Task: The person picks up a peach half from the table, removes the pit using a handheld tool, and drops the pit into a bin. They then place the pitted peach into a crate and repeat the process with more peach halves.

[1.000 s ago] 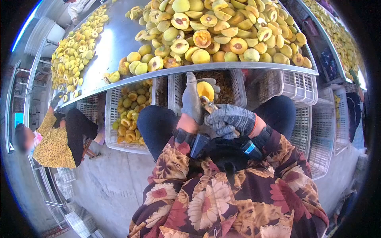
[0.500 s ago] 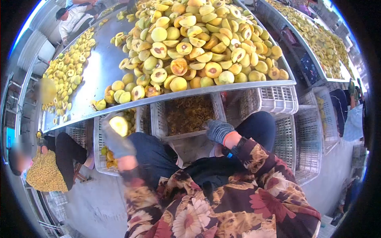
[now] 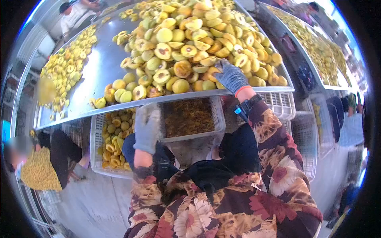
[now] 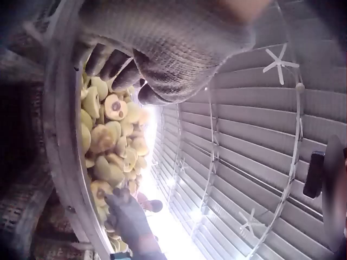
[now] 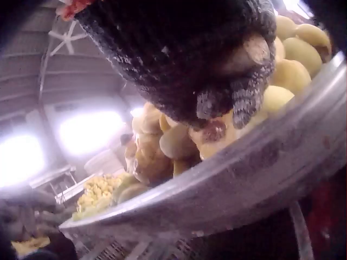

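Observation:
My right hand (image 3: 232, 77), in a grey knit glove, reaches onto the front edge of a heap of halved yellow stone fruit (image 3: 188, 51). Its fingers curl round a wooden-handled tool (image 5: 244, 57), whose working end is hidden. In the head view the fingertips are right at a fruit half (image 3: 213, 73). My left hand (image 3: 147, 129), gloved in grey and blurred, hovers by the crate of fruit (image 3: 95, 152) below the table. The left wrist view shows its fingers (image 4: 116, 70) loosely bent, with nothing between them.
The metal table (image 3: 105, 51) has a raised front rim. Under it a crate (image 3: 218, 115) contains brown scraps. White crates (image 3: 278, 104) are stacked at right. Another person (image 3: 41, 166) sits at left. A second fruit-laden table (image 3: 329, 81) stands at far right.
My right hand has gone from my lap up to the heap. My left hand carried a fruit half left to the fruit crate, let it go, and has come back slightly right.

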The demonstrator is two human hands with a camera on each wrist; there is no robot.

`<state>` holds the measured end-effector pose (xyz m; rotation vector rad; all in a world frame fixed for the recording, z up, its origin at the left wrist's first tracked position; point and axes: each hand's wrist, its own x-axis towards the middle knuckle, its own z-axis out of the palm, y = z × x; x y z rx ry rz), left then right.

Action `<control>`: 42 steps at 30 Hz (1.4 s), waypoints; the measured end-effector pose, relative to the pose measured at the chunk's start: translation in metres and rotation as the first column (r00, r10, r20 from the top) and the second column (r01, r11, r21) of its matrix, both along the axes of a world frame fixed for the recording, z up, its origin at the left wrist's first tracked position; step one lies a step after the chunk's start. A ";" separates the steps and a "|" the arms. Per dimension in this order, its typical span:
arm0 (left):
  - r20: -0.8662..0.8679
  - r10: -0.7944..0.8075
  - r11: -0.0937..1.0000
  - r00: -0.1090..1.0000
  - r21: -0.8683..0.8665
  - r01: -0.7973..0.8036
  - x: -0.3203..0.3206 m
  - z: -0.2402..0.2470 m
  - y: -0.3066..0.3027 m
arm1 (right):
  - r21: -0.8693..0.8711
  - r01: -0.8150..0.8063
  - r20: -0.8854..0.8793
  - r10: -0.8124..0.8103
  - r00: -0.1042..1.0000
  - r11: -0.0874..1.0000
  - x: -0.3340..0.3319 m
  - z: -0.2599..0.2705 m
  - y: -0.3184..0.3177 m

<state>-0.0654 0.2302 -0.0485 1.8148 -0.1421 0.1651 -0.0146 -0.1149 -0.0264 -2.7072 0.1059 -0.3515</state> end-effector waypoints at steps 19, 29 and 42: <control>-0.215 -0.222 0.975 0.951 -0.037 0.219 -0.015 0.008 -0.046 | -0.453 -0.044 -0.131 -0.018 0.991 0.890 0.005 -0.009 0.000; -0.100 -0.548 0.598 0.831 -0.742 0.305 -0.037 0.003 -0.090 | 0.931 0.327 -0.363 0.316 0.877 0.162 -0.124 0.035 0.091; -0.313 -0.439 0.387 0.843 -0.912 -0.137 -0.048 -0.001 -0.077 | 0.230 -0.166 -0.183 0.210 0.960 0.959 -0.164 -0.004 0.130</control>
